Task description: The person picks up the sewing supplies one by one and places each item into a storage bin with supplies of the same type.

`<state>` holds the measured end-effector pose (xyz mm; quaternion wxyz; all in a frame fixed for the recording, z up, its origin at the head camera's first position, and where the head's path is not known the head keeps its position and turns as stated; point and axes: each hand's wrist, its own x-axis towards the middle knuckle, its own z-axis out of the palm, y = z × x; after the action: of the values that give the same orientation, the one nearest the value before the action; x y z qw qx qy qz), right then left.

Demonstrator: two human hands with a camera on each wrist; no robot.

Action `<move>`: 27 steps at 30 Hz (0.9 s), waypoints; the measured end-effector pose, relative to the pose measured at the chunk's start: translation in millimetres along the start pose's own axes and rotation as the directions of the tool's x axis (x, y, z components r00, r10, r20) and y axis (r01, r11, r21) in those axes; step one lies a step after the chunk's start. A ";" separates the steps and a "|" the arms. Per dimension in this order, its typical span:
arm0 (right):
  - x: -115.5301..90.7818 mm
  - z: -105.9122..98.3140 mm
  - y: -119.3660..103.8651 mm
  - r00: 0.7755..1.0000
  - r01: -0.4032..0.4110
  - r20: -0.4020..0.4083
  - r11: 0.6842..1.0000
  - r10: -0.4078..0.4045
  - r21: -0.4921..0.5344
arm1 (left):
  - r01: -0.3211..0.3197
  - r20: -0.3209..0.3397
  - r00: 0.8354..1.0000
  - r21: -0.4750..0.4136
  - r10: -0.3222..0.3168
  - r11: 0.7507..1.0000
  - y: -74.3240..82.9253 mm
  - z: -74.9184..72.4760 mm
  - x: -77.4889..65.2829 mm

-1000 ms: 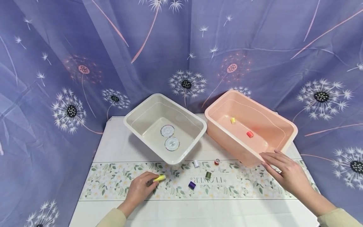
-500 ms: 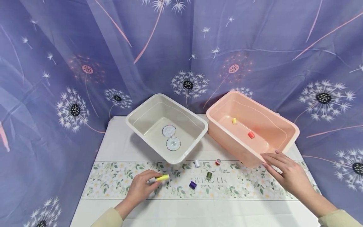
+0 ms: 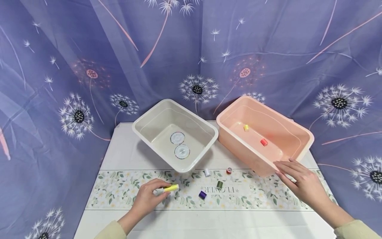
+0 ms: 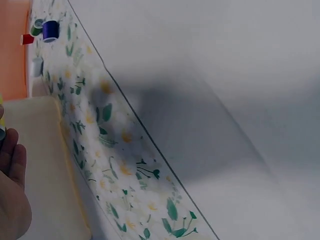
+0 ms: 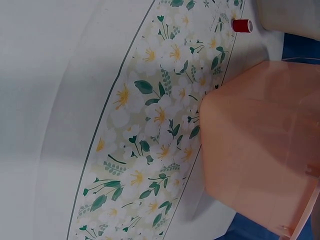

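Note:
My left hand (image 3: pixel 150 197) pinches a slim cylinder (image 3: pixel 171 188), yellow with a white end and a grey part towards the palm; its exact kind cannot be told. In the left wrist view only part of the hand (image 4: pixel 15 200) shows at the left edge. My right hand (image 3: pixel 302 177) rests with extended fingers on the near right corner of the pink basin (image 3: pixel 238 146). Between the hands lie thread spools: white (image 3: pixel 207 172), red (image 3: pixel 229 170), dark green (image 3: pixel 219 185) and purple (image 3: pixel 202 195).
A grey basin (image 3: pixel 143 136) at the back left holds two pin wheels (image 3: pixel 177 138). Inside the pink basin lie a yellow spool (image 3: pixel 246 127) and a red spool (image 3: pixel 264 142). A floral-banded white cloth (image 3: pixel 119 189) covers the table, with a purple dandelion curtain (image 3: pixel 155 43) behind.
The yellow cylinder turns slightly in my left fingers and more of it shows, its dark part now looking grey. My right hand stays on the pink basin's corner.

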<state>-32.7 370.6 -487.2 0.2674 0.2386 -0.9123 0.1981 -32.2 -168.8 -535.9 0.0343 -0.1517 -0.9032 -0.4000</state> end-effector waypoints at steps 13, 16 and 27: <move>0.6 0.2 -0.8 1.000 0.004 -0.003 1.000 -0.004 0.003 | -0.067 0.001 0.998 0.006 0.067 0.998 23.0 -14.3 -2.0; 0.6 0.0 -0.6 1.000 0.005 -0.004 1.000 -0.005 0.002 | -0.087 -0.004 0.996 -0.013 0.087 0.996 30.4 -16.9 -0.8; 1.1 2.2 0.6 0.999 0.023 -0.027 1.000 -0.023 0.001 | -0.222 -0.027 0.975 -0.054 0.220 0.974 58.4 -29.2 18.1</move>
<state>-34.7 369.6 -488.5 0.2818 0.2467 -0.9057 0.1987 -33.6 -148.8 -471.2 0.0837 -0.2479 -0.8687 -0.4205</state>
